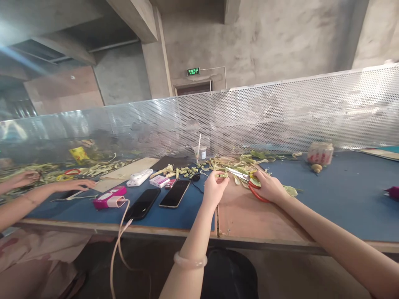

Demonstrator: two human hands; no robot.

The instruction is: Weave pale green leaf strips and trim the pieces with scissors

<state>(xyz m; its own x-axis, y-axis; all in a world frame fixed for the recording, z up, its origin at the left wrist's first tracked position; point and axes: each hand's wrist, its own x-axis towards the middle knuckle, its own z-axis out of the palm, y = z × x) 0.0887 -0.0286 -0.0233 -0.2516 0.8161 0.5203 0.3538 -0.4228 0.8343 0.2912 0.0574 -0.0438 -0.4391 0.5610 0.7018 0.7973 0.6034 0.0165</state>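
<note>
My left hand (215, 190) is closed in a pinch on a small green plant piece (222, 175), over the wooden board (243, 220). To its right, my right hand (270, 187) is wrapped round a pair of scissors with orange-red handles (258, 197). The silver blades (237, 173) point left towards my left fingertips. A bit of yellow-green leaf (254, 179) shows by the right fingers; whether they grip it I cannot tell. Behind both hands lies a pile of leafy stalks (229, 162). A heap of knobbly green cut pieces (186, 171) lies left of my left hand.
Two phones (175, 193), a pink box (159, 181), a magenta-and-white device (109, 197) and its cable lie to the left. A plastic cup (200, 153) and a jar (320, 154) stand before the perforated metal screen (264, 120). A co-worker's hands (75, 185) are at far left.
</note>
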